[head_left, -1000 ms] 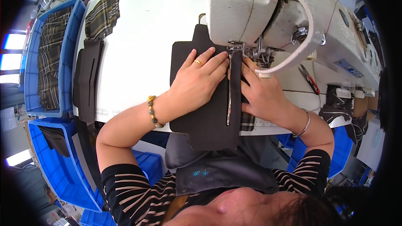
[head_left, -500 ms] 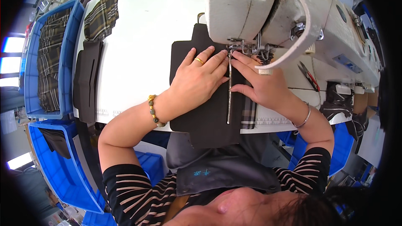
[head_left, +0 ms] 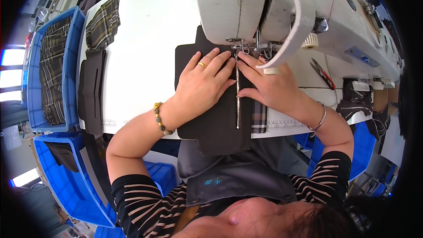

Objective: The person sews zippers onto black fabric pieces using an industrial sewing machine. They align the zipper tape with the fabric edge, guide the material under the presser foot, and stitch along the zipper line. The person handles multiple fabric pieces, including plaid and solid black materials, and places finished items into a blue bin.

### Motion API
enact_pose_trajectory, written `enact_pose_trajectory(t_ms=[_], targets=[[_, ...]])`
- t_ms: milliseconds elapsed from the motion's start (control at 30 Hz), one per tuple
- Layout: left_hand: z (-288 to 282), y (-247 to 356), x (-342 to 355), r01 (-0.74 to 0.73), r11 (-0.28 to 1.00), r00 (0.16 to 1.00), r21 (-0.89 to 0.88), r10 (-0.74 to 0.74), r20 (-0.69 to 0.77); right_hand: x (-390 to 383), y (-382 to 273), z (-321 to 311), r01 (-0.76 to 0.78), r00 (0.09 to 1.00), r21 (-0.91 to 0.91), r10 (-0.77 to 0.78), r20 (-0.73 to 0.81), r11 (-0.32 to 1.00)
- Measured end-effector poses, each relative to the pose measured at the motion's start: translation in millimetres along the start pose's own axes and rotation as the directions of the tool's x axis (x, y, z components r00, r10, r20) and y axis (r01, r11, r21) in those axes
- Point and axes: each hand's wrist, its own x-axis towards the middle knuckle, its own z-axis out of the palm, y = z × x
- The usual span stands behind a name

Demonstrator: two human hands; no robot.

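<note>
rests left hand [head_left: 205, 78] palm down on the dark fabric panel [head_left: 211, 132], fingers long and a little spread, closed round nothing visible. sets right hand [head_left: 275, 86] palm down at the panel's right side, fingers reaching forward, thumb wide of them and angled toward the silver zipper [head_left: 238, 110]; no pinch to be made out.

has the zipper between both hands, right of the left one, left of the right one, long axis running from the presser foot [head_left: 244, 49] of the sewing machine [head_left: 227, 11] back toward the body. cannot call either hand nearer at the far end, with fingertips on both sides just beside the zipper; lower down, right thumb very close, touching or barely apart, hard to say. lets the panel's near flap hang past the white table [head_left: 145, 31].

cannot see the needle point or the zipper's far tip. loses part of the right fingers behind the curved white guard [head_left: 306, 17] and knob [head_left: 270, 71]. shows only a strip of plaid cloth [head_left: 259, 121] beside the panel; cannot tell whether joined or merely underneath.
</note>
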Motion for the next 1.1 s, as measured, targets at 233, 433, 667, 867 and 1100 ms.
enact_pose_trajectory(t_ms=[233, 433, 667, 867, 1100], targets=[[-2, 2, 6, 0.011, 1.0, 1.0, 0.014, -0.011, -0.024, 0, 5, 3, -0.019, 1.0, 0.037, 0.02, -0.022, 0.999], [-1, 1, 7, 0.012, 1.0, 1.0, 0.024, -0.012, -0.02, 5, 6, -1, 0.008, 0.998, 0.061, -0.004, -0.06, 0.998], [-1, 0, 7, 0.008, 1.0, 0.999, 0.005, -0.008, -0.039, 3, 6, -1, 0.022, 0.999, 0.027, -0.02, -0.05, 0.999], [-2, 12, -8, -0.002, 0.991, 1.0, 0.137, -0.003, 0.031, 2, 3, 0, 0.049, 0.999, -0.12, -0.05, -0.008, 0.992], [-21, 107, -89, -0.005, 1.0, 0.995, -0.006, 0.006, 0.095, -34, -32, -14, 0.036, 0.993, -0.01, -0.035, 0.116, 0.999]])
